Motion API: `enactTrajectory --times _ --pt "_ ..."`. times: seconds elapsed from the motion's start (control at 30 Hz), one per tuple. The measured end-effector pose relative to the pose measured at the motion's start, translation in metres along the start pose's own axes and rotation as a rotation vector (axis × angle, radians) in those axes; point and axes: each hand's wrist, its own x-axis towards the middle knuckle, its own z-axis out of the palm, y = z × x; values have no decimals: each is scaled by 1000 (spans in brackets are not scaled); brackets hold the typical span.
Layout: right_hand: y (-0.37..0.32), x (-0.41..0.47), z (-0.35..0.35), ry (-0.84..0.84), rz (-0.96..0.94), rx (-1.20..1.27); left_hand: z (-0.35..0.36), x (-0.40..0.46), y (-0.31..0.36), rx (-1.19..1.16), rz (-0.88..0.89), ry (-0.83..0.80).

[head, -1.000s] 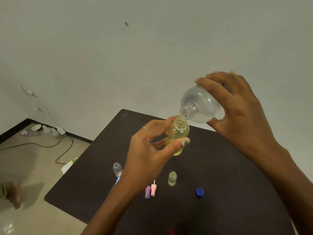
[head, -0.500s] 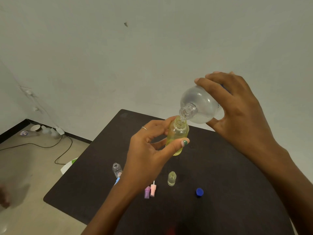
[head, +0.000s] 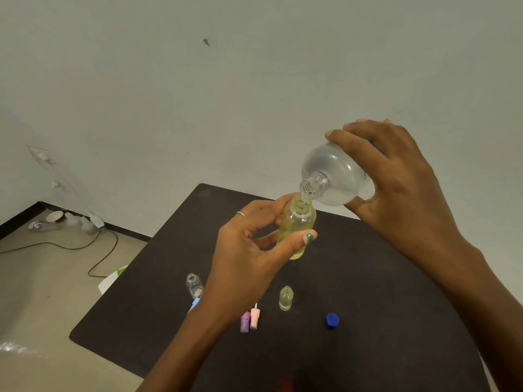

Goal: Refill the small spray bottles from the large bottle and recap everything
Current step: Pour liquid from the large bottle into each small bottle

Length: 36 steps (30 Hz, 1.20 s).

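Note:
My left hand (head: 249, 258) grips a small yellowish spray bottle (head: 297, 224), uncapped and upright above the black table (head: 382, 306). My right hand (head: 402, 193) holds the large clear bottle (head: 334, 176) tilted down, its open neck touching the small bottle's mouth. On the table stand a clear small bottle (head: 194, 284) and another small uncapped bottle (head: 285, 298). A pink spray cap (head: 254, 318) and a purple cap (head: 245, 321) lie side by side. A light blue cap (head: 195, 302) peeks out beside my left wrist. The dark blue cap (head: 332, 319) lies to the right.
The table's left edge drops to a beige floor with a black cable (head: 93, 250), a white and green object (head: 111, 280) and some clutter (head: 56, 219) by the wall. A plain wall rises behind the table.
Both hands hold nearly the same pose. The view has shifted very slightly; the bottles stay mouth to mouth.

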Motion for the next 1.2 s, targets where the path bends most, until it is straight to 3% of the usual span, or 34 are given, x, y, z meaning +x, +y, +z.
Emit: enactTrajectory --times 1.2 --pt "4 -2 -4 1 6 -9 5 3 2 -14 11 -2"
